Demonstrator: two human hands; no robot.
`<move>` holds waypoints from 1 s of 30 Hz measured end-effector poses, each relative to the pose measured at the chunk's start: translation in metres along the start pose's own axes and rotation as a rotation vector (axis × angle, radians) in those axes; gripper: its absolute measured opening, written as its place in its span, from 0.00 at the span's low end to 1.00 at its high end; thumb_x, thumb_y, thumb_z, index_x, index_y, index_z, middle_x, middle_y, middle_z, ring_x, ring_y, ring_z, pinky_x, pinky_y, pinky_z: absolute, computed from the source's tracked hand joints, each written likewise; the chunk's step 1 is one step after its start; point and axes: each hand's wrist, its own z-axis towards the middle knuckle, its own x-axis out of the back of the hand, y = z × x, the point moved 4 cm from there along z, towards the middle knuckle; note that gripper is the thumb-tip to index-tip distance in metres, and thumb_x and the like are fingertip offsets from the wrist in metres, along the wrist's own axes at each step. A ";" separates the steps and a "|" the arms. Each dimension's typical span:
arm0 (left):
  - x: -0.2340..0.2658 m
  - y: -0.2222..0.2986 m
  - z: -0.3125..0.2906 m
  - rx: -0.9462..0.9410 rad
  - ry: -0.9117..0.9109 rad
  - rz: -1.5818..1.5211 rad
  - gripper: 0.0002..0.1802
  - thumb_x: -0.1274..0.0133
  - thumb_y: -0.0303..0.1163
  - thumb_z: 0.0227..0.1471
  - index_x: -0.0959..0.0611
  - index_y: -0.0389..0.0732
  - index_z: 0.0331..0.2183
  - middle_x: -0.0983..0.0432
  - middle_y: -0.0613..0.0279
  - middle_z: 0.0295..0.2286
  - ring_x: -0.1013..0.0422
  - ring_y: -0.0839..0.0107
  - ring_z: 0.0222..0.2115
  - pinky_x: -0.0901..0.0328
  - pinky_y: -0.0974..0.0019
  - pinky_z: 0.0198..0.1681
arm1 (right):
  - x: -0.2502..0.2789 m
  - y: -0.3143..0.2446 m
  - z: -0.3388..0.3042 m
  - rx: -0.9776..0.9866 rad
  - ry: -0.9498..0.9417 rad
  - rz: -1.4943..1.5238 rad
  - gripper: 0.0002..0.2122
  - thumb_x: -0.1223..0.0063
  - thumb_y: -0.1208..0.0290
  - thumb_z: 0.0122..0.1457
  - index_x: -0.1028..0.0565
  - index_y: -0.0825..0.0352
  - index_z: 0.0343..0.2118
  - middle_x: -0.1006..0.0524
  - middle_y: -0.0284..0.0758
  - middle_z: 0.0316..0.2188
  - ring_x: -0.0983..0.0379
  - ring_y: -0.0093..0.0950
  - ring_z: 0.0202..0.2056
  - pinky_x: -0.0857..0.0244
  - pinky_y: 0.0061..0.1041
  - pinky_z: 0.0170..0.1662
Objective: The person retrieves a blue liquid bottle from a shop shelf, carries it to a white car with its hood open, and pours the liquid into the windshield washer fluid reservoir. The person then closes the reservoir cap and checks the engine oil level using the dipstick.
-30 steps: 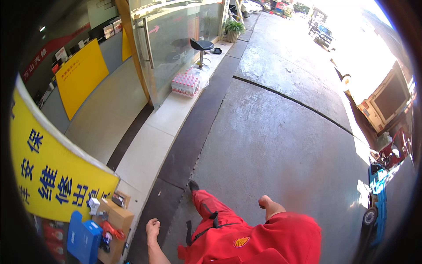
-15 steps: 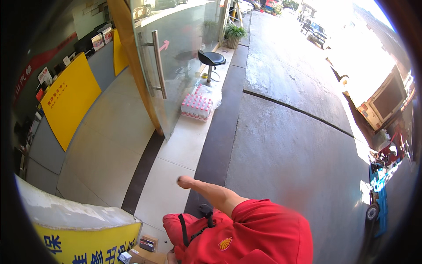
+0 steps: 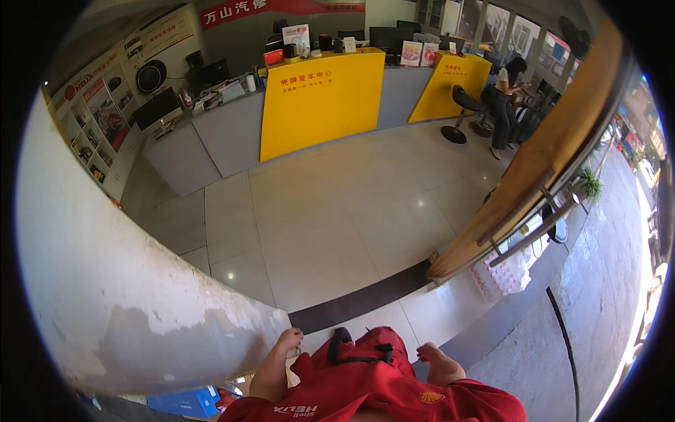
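My left hand hangs beside the end of the white wall, its fingers curled in loosely. No object shows in it. On the other side of my body, my right hand is held low over the pale threshold, with its fingers also bent inward and nothing visible in them. Both hands are apart from the things around them. Between them are my red clothes with a black strap. A dark floor strip crosses the doorway just ahead of me.
The peeling white wall borders the doorway on the left. A wooden-edged door with a metal handle stands at right, near packed bottles. Inside are a grey-and-yellow counter, a black stool and a person.
My view has turned left, from the pavement outside to the doorway and the room. My right arm has swung back nearer my body, and my left hand has come into sight.
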 end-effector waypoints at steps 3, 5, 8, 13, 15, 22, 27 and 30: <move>0.080 0.073 0.049 -0.218 0.262 0.050 0.16 0.44 0.40 0.58 0.12 0.40 0.41 0.15 0.59 0.31 0.20 0.68 0.30 0.26 0.62 0.37 | 0.003 -0.014 -0.080 0.053 0.025 0.206 0.07 0.47 0.70 0.64 0.22 0.66 0.31 0.18 0.39 0.27 0.21 0.33 0.22 0.26 0.35 0.24; 0.114 0.110 0.078 -0.229 0.297 -0.012 0.17 0.44 0.42 0.59 0.12 0.40 0.41 0.15 0.57 0.33 0.19 0.66 0.31 0.26 0.62 0.38 | -0.001 -0.035 -0.101 -0.019 0.011 0.256 0.09 0.42 0.67 0.64 0.22 0.68 0.35 0.18 0.38 0.29 0.19 0.34 0.25 0.22 0.34 0.28; 0.149 0.143 0.119 -0.230 0.224 -0.083 0.18 0.44 0.41 0.60 0.13 0.39 0.44 0.15 0.56 0.33 0.19 0.68 0.31 0.25 0.62 0.37 | -0.005 -0.091 -0.082 -0.041 0.009 0.232 0.08 0.44 0.67 0.64 0.21 0.68 0.33 0.18 0.38 0.28 0.19 0.34 0.26 0.21 0.37 0.30; 0.189 0.073 0.180 -0.236 0.026 0.145 0.19 0.43 0.40 0.58 0.14 0.35 0.44 0.16 0.54 0.33 0.19 0.66 0.31 0.25 0.59 0.37 | -0.006 -0.301 -0.016 0.126 -0.039 0.120 0.07 0.49 0.69 0.63 0.22 0.62 0.30 0.21 0.37 0.24 0.21 0.36 0.25 0.25 0.41 0.28; 0.206 0.041 0.179 -0.365 -0.067 0.406 0.20 0.44 0.40 0.58 0.14 0.34 0.44 0.16 0.55 0.33 0.20 0.67 0.31 0.25 0.61 0.37 | -0.010 -0.436 -0.006 0.469 0.031 -0.653 0.06 0.45 0.70 0.60 0.17 0.60 0.30 0.17 0.40 0.30 0.18 0.38 0.29 0.24 0.42 0.32; 0.259 -0.007 0.133 0.314 0.477 -0.749 0.20 0.47 0.43 0.58 0.13 0.35 0.37 0.15 0.57 0.31 0.20 0.64 0.29 0.27 0.60 0.33 | -0.168 -0.886 -0.038 0.884 0.150 -0.946 0.09 0.46 0.65 0.52 0.19 0.62 0.21 0.18 0.42 0.23 0.21 0.42 0.25 0.28 0.44 0.31; 0.254 0.005 0.130 0.277 0.535 -0.650 0.14 0.46 0.36 0.57 0.13 0.35 0.36 0.16 0.55 0.28 0.23 0.66 0.26 0.30 0.62 0.30 | -0.349 -1.063 -0.217 1.158 -0.385 -0.353 0.12 0.50 0.67 0.66 0.20 0.68 0.45 0.19 0.34 0.30 0.25 0.25 0.25 0.29 0.28 0.29; 0.249 -0.015 0.126 0.297 0.364 -0.921 0.11 0.42 0.34 0.57 0.12 0.38 0.37 0.18 0.61 0.26 0.25 0.68 0.26 0.32 0.57 0.30 | -0.427 -1.076 -0.284 1.171 -0.472 -0.529 0.13 0.51 0.68 0.68 0.21 0.69 0.48 0.19 0.34 0.33 0.25 0.23 0.28 0.28 0.26 0.33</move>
